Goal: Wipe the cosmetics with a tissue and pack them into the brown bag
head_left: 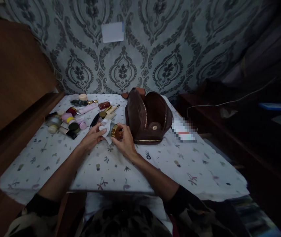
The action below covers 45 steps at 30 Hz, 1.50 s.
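My left hand (95,135) is closed on a crumpled white tissue (108,129). The tissue lies against the end of a small bottle with a gold collar and amber-brown cap (116,131). My right hand (127,140) grips that bottle by its cap end, fingers wrapped around it. Both hands are close together just above the table. Right beside my right hand stands a dark brown leather bag (137,121), unzipped and gaping. Behind my left hand lie a black item (94,120) and a pale tube (110,117).
Several cosmetics lie to the left, among them a pink tube (89,108), a dark round jar (73,127) and a red case (104,105). A patterned white cloth (140,177) covers the table. A blurred-out item (183,130) lies right of the bag. A wooden panel (14,65) borders the left.
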Each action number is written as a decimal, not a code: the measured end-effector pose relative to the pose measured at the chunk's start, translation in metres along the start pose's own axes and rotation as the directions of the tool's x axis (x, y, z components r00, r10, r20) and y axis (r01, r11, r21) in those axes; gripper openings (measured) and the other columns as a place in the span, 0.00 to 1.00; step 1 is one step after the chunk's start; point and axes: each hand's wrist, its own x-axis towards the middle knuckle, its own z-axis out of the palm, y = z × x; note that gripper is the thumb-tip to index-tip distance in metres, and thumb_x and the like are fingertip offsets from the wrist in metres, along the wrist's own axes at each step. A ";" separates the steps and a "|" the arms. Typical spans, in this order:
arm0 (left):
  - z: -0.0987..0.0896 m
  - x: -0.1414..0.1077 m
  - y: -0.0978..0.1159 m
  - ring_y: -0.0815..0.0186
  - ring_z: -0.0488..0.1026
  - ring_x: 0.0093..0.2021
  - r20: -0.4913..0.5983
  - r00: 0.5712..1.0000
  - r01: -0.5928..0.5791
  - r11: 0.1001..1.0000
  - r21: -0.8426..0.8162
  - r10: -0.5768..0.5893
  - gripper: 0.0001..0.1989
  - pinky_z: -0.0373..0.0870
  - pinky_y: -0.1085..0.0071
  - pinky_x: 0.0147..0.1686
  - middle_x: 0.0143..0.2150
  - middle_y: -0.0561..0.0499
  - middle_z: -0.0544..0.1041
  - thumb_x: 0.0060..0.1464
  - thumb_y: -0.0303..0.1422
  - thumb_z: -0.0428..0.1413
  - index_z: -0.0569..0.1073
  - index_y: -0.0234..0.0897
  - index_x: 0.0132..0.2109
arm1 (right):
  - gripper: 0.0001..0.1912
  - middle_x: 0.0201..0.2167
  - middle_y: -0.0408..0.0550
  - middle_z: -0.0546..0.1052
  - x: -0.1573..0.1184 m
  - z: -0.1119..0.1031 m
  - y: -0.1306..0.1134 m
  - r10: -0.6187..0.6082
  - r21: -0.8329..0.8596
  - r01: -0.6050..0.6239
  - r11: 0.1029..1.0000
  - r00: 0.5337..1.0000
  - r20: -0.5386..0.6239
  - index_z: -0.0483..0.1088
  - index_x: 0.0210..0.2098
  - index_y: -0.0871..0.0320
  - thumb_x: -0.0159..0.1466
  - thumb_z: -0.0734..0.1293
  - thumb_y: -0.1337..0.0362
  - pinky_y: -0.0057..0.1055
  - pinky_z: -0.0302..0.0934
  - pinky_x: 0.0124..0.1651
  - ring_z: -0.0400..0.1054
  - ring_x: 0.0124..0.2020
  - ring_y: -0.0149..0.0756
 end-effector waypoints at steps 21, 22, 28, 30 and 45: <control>-0.001 -0.004 -0.006 0.68 0.74 0.24 -0.102 0.981 0.170 0.985 0.044 -0.165 0.22 0.68 0.77 0.17 0.32 0.51 0.79 0.48 0.38 0.65 0.73 0.36 0.50 | 0.30 0.53 0.52 0.70 0.000 -0.004 -0.010 -0.088 0.158 0.050 0.986 0.966 0.244 0.64 0.58 0.52 0.58 0.72 0.63 0.40 0.64 0.54 0.66 0.54 0.43; 0.001 -0.003 -0.007 0.68 0.72 0.21 -0.112 0.979 0.173 0.984 0.039 -0.167 0.20 0.66 0.77 0.14 0.29 0.51 0.78 0.50 0.39 0.63 0.74 0.35 0.48 | 0.30 0.53 0.52 0.70 0.000 -0.004 -0.010 -0.092 0.152 0.056 0.987 0.966 0.240 0.63 0.59 0.52 0.58 0.72 0.63 0.41 0.64 0.55 0.66 0.55 0.44; 0.013 0.001 -0.005 0.69 0.70 0.16 -0.175 0.976 0.131 0.991 -0.001 -0.129 0.13 0.60 0.77 0.11 0.25 0.53 0.76 0.54 0.39 0.56 0.74 0.35 0.42 | 0.39 0.56 0.56 0.68 -0.001 0.000 -0.006 0.026 0.144 -0.058 0.988 0.976 0.215 0.58 0.62 0.55 0.55 0.75 0.59 0.40 0.64 0.54 0.68 0.50 0.42; 0.016 0.000 -0.003 0.70 0.68 0.15 -0.203 0.976 0.081 0.997 -0.001 -0.079 0.11 0.59 0.78 0.11 0.24 0.55 0.75 0.53 0.39 0.57 0.73 0.36 0.40 | 0.38 0.55 0.56 0.68 -0.001 0.002 -0.005 0.057 0.146 -0.091 0.985 0.974 0.218 0.60 0.60 0.57 0.55 0.75 0.58 0.39 0.66 0.51 0.69 0.48 0.41; 0.016 0.006 -0.010 0.70 0.71 0.20 -0.340 0.940 -0.006 1.000 -0.019 -0.001 0.12 0.68 0.77 0.20 0.25 0.54 0.76 0.46 0.39 0.60 0.74 0.34 0.34 | 0.30 0.46 0.50 0.74 -0.001 0.003 -0.006 0.054 0.107 -0.080 0.991 0.974 0.221 0.66 0.54 0.57 0.55 0.75 0.57 0.38 0.64 0.50 0.69 0.46 0.41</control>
